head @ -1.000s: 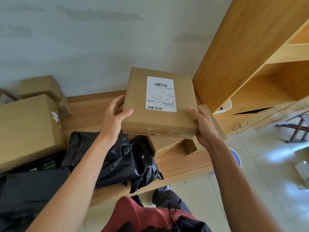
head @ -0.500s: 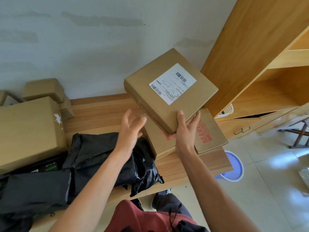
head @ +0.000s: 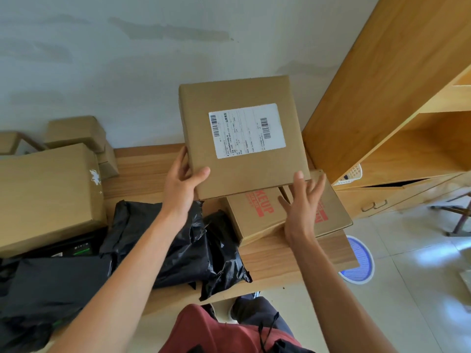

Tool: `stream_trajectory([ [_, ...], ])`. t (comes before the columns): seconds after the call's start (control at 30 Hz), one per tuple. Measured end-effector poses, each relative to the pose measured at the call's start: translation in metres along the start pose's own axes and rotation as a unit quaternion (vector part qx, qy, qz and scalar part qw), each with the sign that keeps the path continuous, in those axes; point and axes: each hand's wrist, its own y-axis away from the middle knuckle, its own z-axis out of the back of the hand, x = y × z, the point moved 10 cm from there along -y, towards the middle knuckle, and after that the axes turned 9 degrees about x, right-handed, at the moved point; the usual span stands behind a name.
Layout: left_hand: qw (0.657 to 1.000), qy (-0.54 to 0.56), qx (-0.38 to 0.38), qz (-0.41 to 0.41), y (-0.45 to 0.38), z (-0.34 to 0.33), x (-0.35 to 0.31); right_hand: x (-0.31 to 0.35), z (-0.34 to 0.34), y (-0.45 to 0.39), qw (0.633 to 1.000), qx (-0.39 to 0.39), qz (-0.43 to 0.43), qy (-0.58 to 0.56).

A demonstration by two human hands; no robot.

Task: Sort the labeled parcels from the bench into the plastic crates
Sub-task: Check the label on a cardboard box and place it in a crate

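While the left hand (head: 182,186) is gripping the lower left corner of a labelled cardboard box (head: 243,137), thumb on its face, the box is hovering at the frame's centre above the wooden bench (head: 275,256). Lower right of it, the right hand (head: 303,207) is spreading relaxed fingers, one fingertip touching the box's bottom edge, over two red-printed boxes (head: 257,215). Black bags (head: 183,240) are lying lower left.

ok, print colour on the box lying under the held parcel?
Red lettering on plain brown cardboard box, clearest in the head view.
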Motion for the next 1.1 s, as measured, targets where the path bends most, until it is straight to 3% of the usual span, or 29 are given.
stream_trajectory([
  [0.33,0.996,-0.057,0.068,0.017,-0.019,0.031,-0.023,0.0,0.003,-0.017,0.986,0.142,-0.067,0.058],
  [0.5,1.0,-0.023,-0.011,0.006,-0.017,0.043,-0.035,-0.001,0.005,-0.01,0.99,0.105,-0.085,-0.027],
  [0.63,0.99,-0.017,-0.132,-0.036,0.007,0.046,-0.039,-0.005,-0.009,-0.009,0.985,0.097,-0.107,-0.09],
  [0.7,0.989,-0.025,-0.137,-0.04,0.021,0.029,-0.032,-0.001,-0.021,-0.011,0.984,0.098,-0.099,-0.107],
  [0.9,0.997,-0.005,-0.048,-0.055,0.033,-0.048,-0.022,-0.006,-0.069,0.003,0.981,0.143,-0.095,-0.086],
  [1.1,0.987,0.013,-0.124,-0.1,0.048,-0.037,-0.03,-0.006,-0.096,0.023,0.964,0.249,-0.087,-0.037],
])
